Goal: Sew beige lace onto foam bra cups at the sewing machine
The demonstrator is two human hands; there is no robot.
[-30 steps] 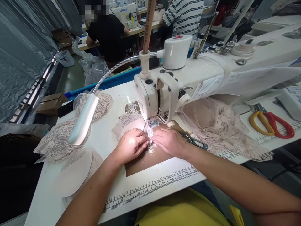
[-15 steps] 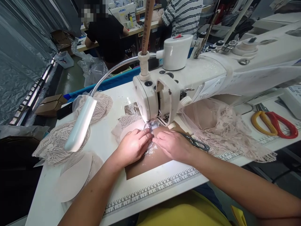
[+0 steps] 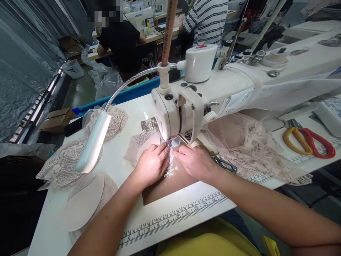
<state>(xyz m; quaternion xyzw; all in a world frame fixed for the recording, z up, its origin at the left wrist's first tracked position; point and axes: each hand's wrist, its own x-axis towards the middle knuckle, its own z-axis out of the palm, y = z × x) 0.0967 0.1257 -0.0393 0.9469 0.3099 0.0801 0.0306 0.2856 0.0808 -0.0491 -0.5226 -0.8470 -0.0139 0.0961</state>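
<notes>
A beige lace-and-fabric cup piece [image 3: 146, 144] lies under the head of a white sewing machine [image 3: 166, 117], beside the lit needle area. My left hand [image 3: 153, 161] is closed on the near edge of this piece, fingertips pressed down just in front of the presser foot. My right hand [image 3: 195, 161] rests just right of the foot, fingers bent and held together; what lies under its fingertips is hidden. Both hands are over a brown sheet [image 3: 162, 190] with shiny clear tape on it.
Stacked lace pieces [image 3: 65, 161] and a pale cup piece [image 3: 85, 204] lie left, near the lamp [image 3: 93, 142]. More lace [image 3: 253, 142], dark thread snips [image 3: 225, 163] and red-yellow scissors [image 3: 309, 142] lie right. A printed ruler [image 3: 173, 220] runs along the front edge. Two people sit beyond.
My left hand has moved slightly, and the cup piece has turned and shifted a little to the left under the machine head. My right hand stays beside the foot.
</notes>
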